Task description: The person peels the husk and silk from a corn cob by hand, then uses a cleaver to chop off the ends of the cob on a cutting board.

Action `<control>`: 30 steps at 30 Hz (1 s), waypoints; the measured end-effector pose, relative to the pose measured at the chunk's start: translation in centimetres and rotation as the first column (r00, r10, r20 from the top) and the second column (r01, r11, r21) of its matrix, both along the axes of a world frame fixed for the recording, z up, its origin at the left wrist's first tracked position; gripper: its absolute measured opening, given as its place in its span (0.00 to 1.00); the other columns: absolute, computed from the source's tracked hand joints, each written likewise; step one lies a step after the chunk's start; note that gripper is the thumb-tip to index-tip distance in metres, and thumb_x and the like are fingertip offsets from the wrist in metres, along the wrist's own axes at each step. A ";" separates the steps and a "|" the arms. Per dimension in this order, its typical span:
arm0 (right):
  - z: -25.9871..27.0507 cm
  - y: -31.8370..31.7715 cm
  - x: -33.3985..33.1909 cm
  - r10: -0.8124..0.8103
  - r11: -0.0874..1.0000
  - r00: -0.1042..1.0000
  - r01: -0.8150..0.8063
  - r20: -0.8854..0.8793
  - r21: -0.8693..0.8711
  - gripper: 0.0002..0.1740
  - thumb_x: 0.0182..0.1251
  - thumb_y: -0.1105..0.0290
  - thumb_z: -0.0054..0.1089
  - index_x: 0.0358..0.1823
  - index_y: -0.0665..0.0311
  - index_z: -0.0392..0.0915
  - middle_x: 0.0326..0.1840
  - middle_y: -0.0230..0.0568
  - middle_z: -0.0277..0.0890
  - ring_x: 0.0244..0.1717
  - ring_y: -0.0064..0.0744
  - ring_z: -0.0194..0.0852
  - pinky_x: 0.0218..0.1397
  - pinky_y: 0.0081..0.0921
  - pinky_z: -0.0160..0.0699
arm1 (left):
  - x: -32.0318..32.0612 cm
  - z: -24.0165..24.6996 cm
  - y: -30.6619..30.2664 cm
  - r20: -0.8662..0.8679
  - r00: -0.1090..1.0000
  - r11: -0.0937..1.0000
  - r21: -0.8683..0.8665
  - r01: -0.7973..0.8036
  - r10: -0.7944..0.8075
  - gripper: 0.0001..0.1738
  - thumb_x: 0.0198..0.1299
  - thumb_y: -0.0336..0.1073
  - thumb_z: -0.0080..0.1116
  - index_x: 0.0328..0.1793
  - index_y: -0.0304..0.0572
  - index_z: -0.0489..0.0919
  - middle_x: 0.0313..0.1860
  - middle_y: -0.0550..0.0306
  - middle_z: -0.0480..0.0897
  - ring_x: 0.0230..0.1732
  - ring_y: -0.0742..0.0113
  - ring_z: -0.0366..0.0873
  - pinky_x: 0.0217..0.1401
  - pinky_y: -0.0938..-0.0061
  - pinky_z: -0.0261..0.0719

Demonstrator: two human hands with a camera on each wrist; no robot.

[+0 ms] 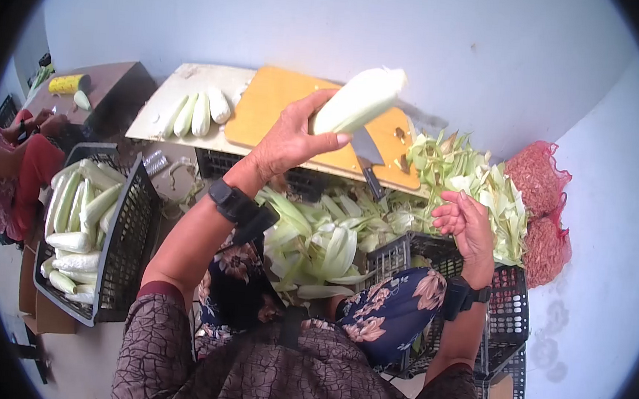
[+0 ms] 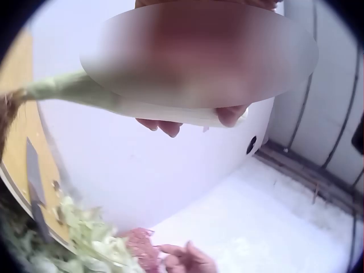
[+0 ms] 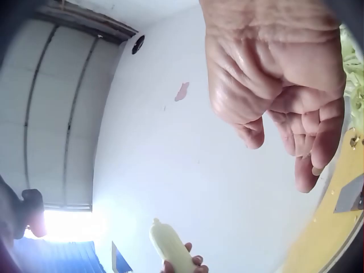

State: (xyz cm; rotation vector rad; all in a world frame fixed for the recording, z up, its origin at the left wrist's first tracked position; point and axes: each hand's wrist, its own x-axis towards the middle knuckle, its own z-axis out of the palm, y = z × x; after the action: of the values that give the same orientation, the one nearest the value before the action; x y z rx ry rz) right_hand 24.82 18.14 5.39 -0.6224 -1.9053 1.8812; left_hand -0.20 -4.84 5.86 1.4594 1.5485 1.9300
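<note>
Raised over the yellow cutting board [image 1: 282, 97], my left hand [image 1: 298, 135] grips an ear of corn [image 1: 363, 99] in pale inner husk. In the left wrist view the corn's stem end [image 2: 48, 89] points toward the board, with brown strands at its tip; a blur covers most of the hand. My right hand [image 1: 466, 221] hangs in the air beside the heap of husks [image 1: 500, 212], fingers loosely curled and holding nothing; the right wrist view shows its bare palm [image 3: 278, 74]. A knife [image 1: 367, 149] lies on the board, its dark handle sticking out over the near edge.
Several husked ears [image 1: 201, 113] lie left of the board. A black crate [image 1: 128, 238] at left holds many more. Loose husks [image 1: 324, 244] pile up below the board. Red mesh sacks [image 1: 539, 181] stand at right by the wall. Another person [image 1: 23, 149] sits at far left.
</note>
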 end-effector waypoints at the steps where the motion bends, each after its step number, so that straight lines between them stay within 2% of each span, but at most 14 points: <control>1: 0.8 0.0 -0.1 -0.027 0.998 1.000 0.027 0.001 0.051 0.23 0.69 0.57 0.43 0.47 0.75 0.68 0.28 0.51 0.78 0.23 0.30 0.79 0.22 0.16 0.77 | 0.1 1.1 -0.3 0.158 0.985 0.997 0.023 0.071 -0.074 0.30 0.50 0.38 0.61 0.58 0.34 0.67 0.39 0.56 0.76 0.37 0.70 0.75 0.45 0.74 0.74; 3: 2.0 -0.4 -1.0 -0.033 0.997 0.999 0.035 -0.023 0.075 0.21 0.68 0.59 0.45 0.47 0.75 0.68 0.28 0.49 0.77 0.23 0.28 0.78 0.21 0.15 0.75 | 0.3 2.4 -0.3 0.214 0.965 0.985 0.117 0.130 -0.152 0.30 0.52 0.41 0.59 0.59 0.35 0.66 0.38 0.55 0.76 0.35 0.71 0.75 0.42 0.74 0.75; 5: 2.8 -1.2 -2.5 -0.065 0.983 0.996 0.054 0.060 0.173 0.20 0.66 0.61 0.49 0.46 0.75 0.68 0.27 0.47 0.77 0.22 0.27 0.78 0.20 0.14 0.74 | 0.4 3.6 -0.3 0.427 0.824 0.920 0.286 0.267 -0.372 0.30 0.53 0.41 0.58 0.59 0.35 0.64 0.38 0.52 0.76 0.36 0.67 0.76 0.41 0.72 0.76; 6: 3.0 -1.6 -3.4 -0.074 0.980 0.993 0.055 0.096 0.190 0.20 0.65 0.62 0.51 0.46 0.74 0.69 0.26 0.45 0.76 0.22 0.27 0.78 0.21 0.15 0.74 | 0.3 3.7 -0.2 0.451 0.785 0.899 0.314 0.305 -0.424 0.31 0.55 0.43 0.58 0.61 0.35 0.63 0.41 0.49 0.76 0.38 0.63 0.76 0.43 0.71 0.76; 7: 2.8 -1.8 -4.3 -0.065 0.980 0.994 0.047 0.088 0.194 0.20 0.65 0.62 0.51 0.46 0.74 0.69 0.26 0.45 0.76 0.22 0.27 0.78 0.21 0.15 0.74 | 0.4 3.9 -0.1 0.443 0.793 0.900 0.315 0.300 -0.419 0.31 0.55 0.43 0.58 0.61 0.35 0.63 0.41 0.49 0.76 0.38 0.63 0.76 0.43 0.71 0.76; 9: 1.4 -1.7 -6.2 -0.069 0.933 0.981 -0.001 0.182 0.359 0.18 0.65 0.62 0.52 0.45 0.72 0.70 0.25 0.43 0.75 0.23 0.26 0.77 0.21 0.14 0.72 | 0.8 3.9 0.2 0.552 0.639 0.838 0.438 0.324 -0.536 0.33 0.55 0.46 0.56 0.62 0.35 0.62 0.44 0.48 0.75 0.42 0.62 0.75 0.46 0.69 0.75; 10: 0.6 -1.6 -7.0 -0.107 0.901 0.964 -0.008 0.242 0.434 0.20 0.62 0.59 0.54 0.46 0.71 0.71 0.27 0.48 0.77 0.27 0.32 0.79 0.27 0.23 0.75 | 0.7 3.7 0.3 0.576 0.604 0.832 0.442 0.336 -0.550 0.34 0.56 0.48 0.55 0.62 0.34 0.62 0.45 0.49 0.74 0.45 0.61 0.74 0.48 0.67 0.74; 11: -0.3 -1.7 -7.7 -0.097 0.904 0.965 -0.017 0.244 0.428 0.20 0.62 0.59 0.54 0.46 0.71 0.71 0.27 0.48 0.77 0.27 0.32 0.79 0.27 0.23 0.75 | 0.6 3.3 0.5 0.581 0.608 0.838 0.437 0.327 -0.541 0.34 0.56 0.48 0.55 0.62 0.34 0.62 0.45 0.49 0.74 0.45 0.61 0.74 0.48 0.67 0.74; 13: -2.0 -2.0 -8.8 -0.344 0.552 0.873 -0.111 0.347 0.826 0.25 0.58 0.56 0.57 0.48 0.71 0.71 0.31 0.54 0.78 0.32 0.42 0.79 0.35 0.32 0.75 | 0.3 2.3 0.9 0.626 0.546 0.830 0.447 0.333 -0.556 0.33 0.56 0.48 0.55 0.62 0.34 0.62 0.43 0.50 0.74 0.45 0.61 0.74 0.48 0.67 0.73; 14: -2.9 -2.3 -9.1 -0.357 0.550 0.867 -0.107 0.349 0.828 0.28 0.54 0.55 0.59 0.49 0.71 0.70 0.35 0.58 0.77 0.38 0.51 0.77 0.44 0.39 0.72 | 0.2 1.8 0.9 0.642 0.557 0.849 0.425 0.314 -0.527 0.33 0.56 0.48 0.55 0.62 0.35 0.63 0.43 0.52 0.74 0.45 0.62 0.73 0.48 0.67 0.73; 15: -4.4 -2.0 -9.3 -0.354 0.552 0.868 -0.107 0.349 0.827 0.28 0.54 0.55 0.59 0.49 0.71 0.70 0.35 0.58 0.77 0.38 0.51 0.77 0.44 0.39 0.72 | 0.0 1.2 1.1 0.643 0.559 0.851 0.422 0.312 -0.524 0.33 0.56 0.48 0.55 0.62 0.35 0.63 0.43 0.52 0.74 0.45 0.62 0.73 0.48 0.67 0.73; 17: -7.3 -1.3 -9.6 -0.394 0.411 0.860 -0.150 0.324 0.899 0.26 0.54 0.57 0.60 0.48 0.70 0.71 0.29 0.53 0.77 0.34 0.48 0.78 0.40 0.37 0.74 | -0.7 0.0 1.4 0.644 0.608 0.885 0.358 0.297 -0.464 0.32 0.56 0.47 0.56 0.62 0.36 0.63 0.43 0.53 0.74 0.46 0.63 0.73 0.48 0.68 0.73; 22: -10.1 -0.9 -10.5 -0.371 0.431 0.835 -0.233 0.407 0.872 0.29 0.53 0.59 0.61 0.52 0.72 0.67 0.38 0.61 0.75 0.44 0.55 0.73 0.48 0.43 0.69 | -1.4 -1.3 2.0 0.670 0.645 0.930 0.261 0.258 -0.367 0.28 0.51 0.38 0.61 0.57 0.39 0.65 0.43 0.53 0.76 0.49 0.63 0.74 0.50 0.70 0.72; 30: -11.3 0.2 -13.8 -0.349 0.424 0.815 -0.304 0.463 0.853 0.26 0.52 0.63 0.60 0.49 0.71 0.66 0.38 0.61 0.75 0.42 0.57 0.73 0.46 0.44 0.70 | -3.0 -5.6 3.1 0.780 0.533 0.942 0.229 0.244 -0.328 0.29 0.51 0.37 0.61 0.58 0.38 0.65 0.44 0.52 0.76 0.49 0.61 0.74 0.49 0.69 0.73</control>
State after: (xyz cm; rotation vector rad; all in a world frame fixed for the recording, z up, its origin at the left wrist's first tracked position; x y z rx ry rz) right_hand 10.97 18.30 -5.90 -0.8511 -2.8528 0.2798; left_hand -3.19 -1.72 0.25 0.5724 0.7261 2.0160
